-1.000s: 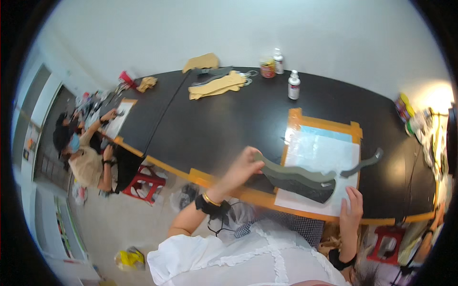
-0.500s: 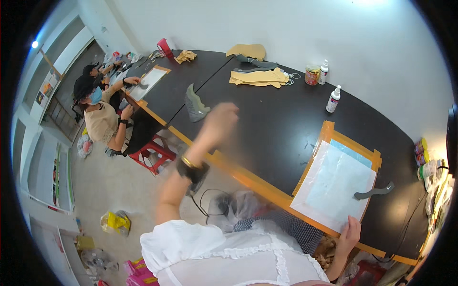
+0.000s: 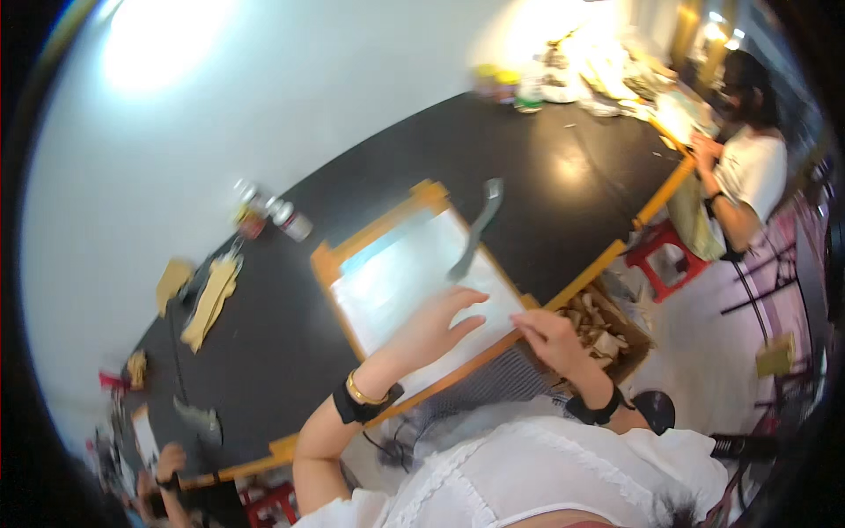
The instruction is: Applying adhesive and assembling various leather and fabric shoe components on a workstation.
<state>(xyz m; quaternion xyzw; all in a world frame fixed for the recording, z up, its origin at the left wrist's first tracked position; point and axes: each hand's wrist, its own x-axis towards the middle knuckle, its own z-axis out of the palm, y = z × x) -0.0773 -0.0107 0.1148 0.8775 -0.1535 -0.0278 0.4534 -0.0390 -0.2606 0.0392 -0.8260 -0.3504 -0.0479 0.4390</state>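
My left hand [image 3: 431, 327] is over the white sheet [image 3: 387, 304], fingers and thumb apart, with nothing seen between them. Just beyond its fingertips, a curved dark grey strip [image 3: 476, 231] with a pale end lies across the sheet's right border, partly on the black table. My right hand [image 3: 553, 341] is at the sheet's near right corner. Its fingers are slightly bent and blurred, and I see nothing held in them. Brown tape [image 3: 374, 224] frames the sheet, and a light blue strip [image 3: 387, 242] shows along its far side.
White bottles [image 3: 290, 220] stand by the wall, left of yellow cut pieces [image 3: 213, 304]. A grey shoe piece [image 3: 198, 418] lies far left, near a co-worker's hand [image 3: 170, 459]. A box of brown scraps [image 3: 598, 330] is below the table edge. Another person [image 3: 748, 167] sits at right.
The view has swung to the right. My left hand has come from near the grey shoe piece to over the white sheet. My right hand remains by the sheet's near edge.
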